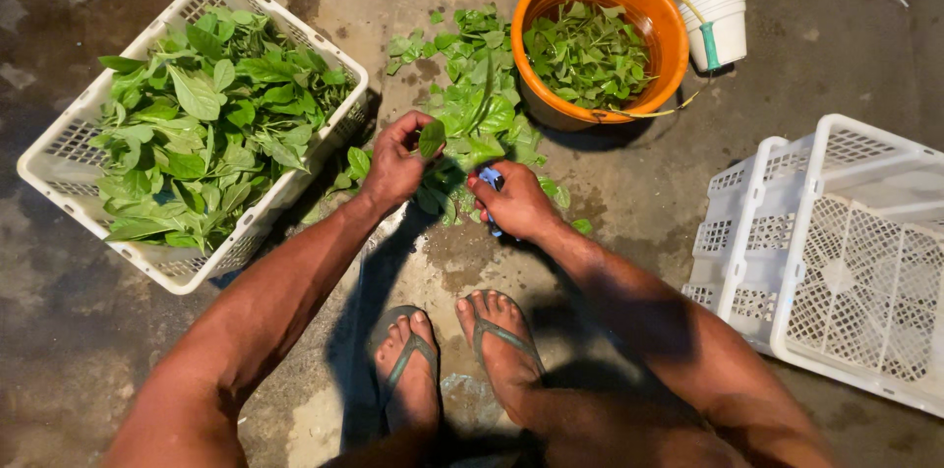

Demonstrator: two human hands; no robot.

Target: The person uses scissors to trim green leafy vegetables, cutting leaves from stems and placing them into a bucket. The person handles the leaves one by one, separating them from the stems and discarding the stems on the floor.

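- While the pile sits mid-floor, the white crate (69, 148) at the floor's left edge is full of leafy stems (202, 124); best to pull from its near rim so the heap doesn't slide out.
- Left hand (393, 168): fingers curled, thumb and forefingers pinching a green leaf (433, 137) at its base. My read: grip close to the stem joint, so the leaf comes off whole, not torn.
- Loose leaf pile (477, 109) lies on the bare concrete floor (59, 350) just beyond both hands, between crate and bucket; the held sprig sits at its near edge.
- Right hand (516, 204): fingers pressed together around a small blue-handled tool (491, 178), probably a cutter; blade hidden, can't tell how it's angled. Judgement: keep the tool pointed away from the left thumb, the hands are nearly touching.
- Feet in flip-flops (497, 335) directly below the hands; wet-looking floor, so a steady squat matters.
- Orange bucket (669, 50) toward the floor's far edge, right of the pile, holds picked leaves (588, 57); within reach, so drop leaves in rather than tossing them.
- Stack of white cups (726, 21) just beside the bucket.
- Two empty white crates (836, 252) lie tipped at the right edge, well apart from the hands.
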